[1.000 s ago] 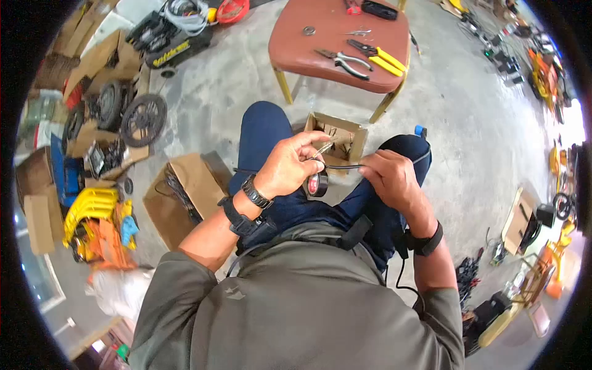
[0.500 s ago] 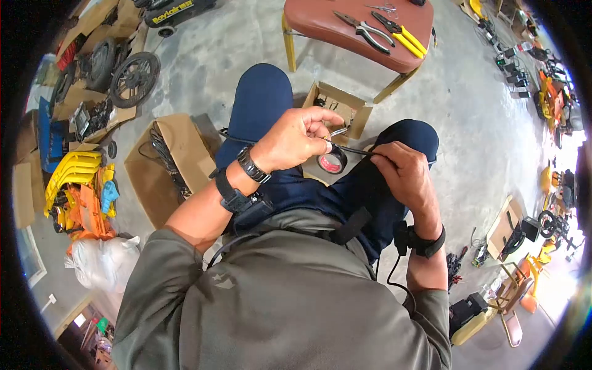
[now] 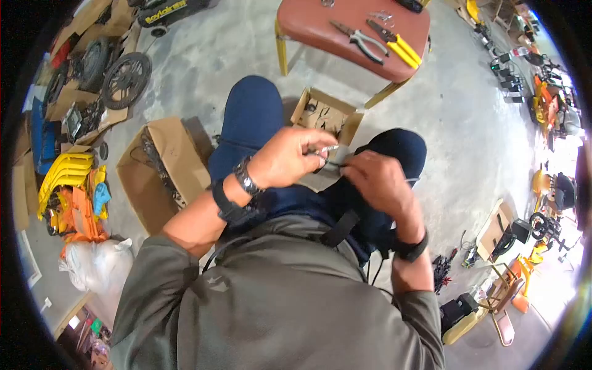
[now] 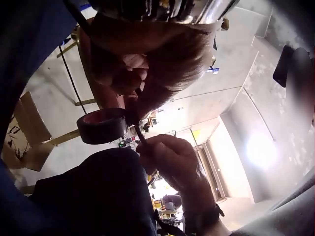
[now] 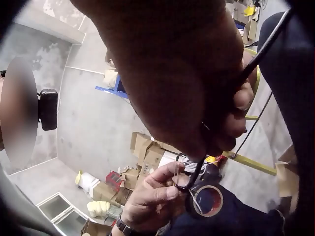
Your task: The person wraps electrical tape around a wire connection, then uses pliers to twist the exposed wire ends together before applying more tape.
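My left hand (image 3: 285, 159) pinches a black cable (image 5: 196, 173) between thumb and fingers above the lap. A thin shiny metal piece (image 3: 327, 148) sticks out from the same fingers. Close to the right, my right hand (image 3: 379, 182) grips the cable with curled fingers, and the cable runs back past its wrist in the right wrist view. A roll of black tape (image 4: 102, 126) hangs by the left fingertips, beside the cable. Its reddish-brown inner ring shows in the right wrist view. In the head view the roll is hardly distinguishable against the dark trousers.
Ahead stands a brown-topped chair (image 3: 308, 28) bearing grey-handled pliers (image 3: 361, 42) and yellow-handled wire strippers (image 3: 398, 44). On the floor between the knees and chair sits a shallow cardboard box (image 3: 348, 126) with small parts. Another cardboard box (image 3: 185, 151) with cables is at the left.
The right hand has moved along toward the left hand, so less cable shows between them. The tape roll, plain in the earlier head frames, has dropped from clear sight there. The head view has shifted.
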A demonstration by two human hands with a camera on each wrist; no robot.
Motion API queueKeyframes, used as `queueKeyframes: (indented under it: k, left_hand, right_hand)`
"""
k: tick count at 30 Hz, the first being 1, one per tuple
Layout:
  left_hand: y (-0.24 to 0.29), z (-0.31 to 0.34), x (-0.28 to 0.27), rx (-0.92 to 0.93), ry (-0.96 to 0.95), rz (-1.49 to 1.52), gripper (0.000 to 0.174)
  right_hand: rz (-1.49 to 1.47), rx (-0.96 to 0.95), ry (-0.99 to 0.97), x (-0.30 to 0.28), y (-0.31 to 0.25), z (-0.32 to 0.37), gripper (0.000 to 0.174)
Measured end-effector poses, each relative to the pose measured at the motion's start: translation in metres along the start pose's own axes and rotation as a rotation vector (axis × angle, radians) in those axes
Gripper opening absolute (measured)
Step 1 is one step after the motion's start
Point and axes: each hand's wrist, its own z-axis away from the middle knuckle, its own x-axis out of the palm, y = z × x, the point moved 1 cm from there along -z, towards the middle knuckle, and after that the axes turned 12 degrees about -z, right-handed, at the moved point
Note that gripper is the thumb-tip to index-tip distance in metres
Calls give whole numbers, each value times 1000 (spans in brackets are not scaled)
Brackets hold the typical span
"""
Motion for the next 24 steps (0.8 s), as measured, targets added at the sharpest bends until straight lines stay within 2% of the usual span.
queueKeyframes:
  k: [5,6,7,9,11,15,21,24]
  left_hand:
    - [12,4,1,139,83,-323,38]
    - [13,4,0,183,89,-374,38]
    - [15,4,-1,225,94,-423,37]
    - [18,5,1,180,130,-428,37]
    - [15,4,2,177,180,-440,37]
    - [17,6,3,284,258,-536,39]
    - [15,4,-1,310,306,-499,39]
    - [17,4,-2,160,262,-341,39]
  right_hand:
    - [109,81,-91,23,4,-12,18]
    - [158,-27,-58,26,5,-15,23]
    - [137,4,-67,26,6,-16,21]
    - [95,67,-87,24,4,-17,18]
    - [61,35,-40,21,3,-18,17]
    - [6,48,19,22,4,-21,15]
    - [-32,60,116,20,-1,-25,15]
    - [-112,74,176,20,-10,-23,14]
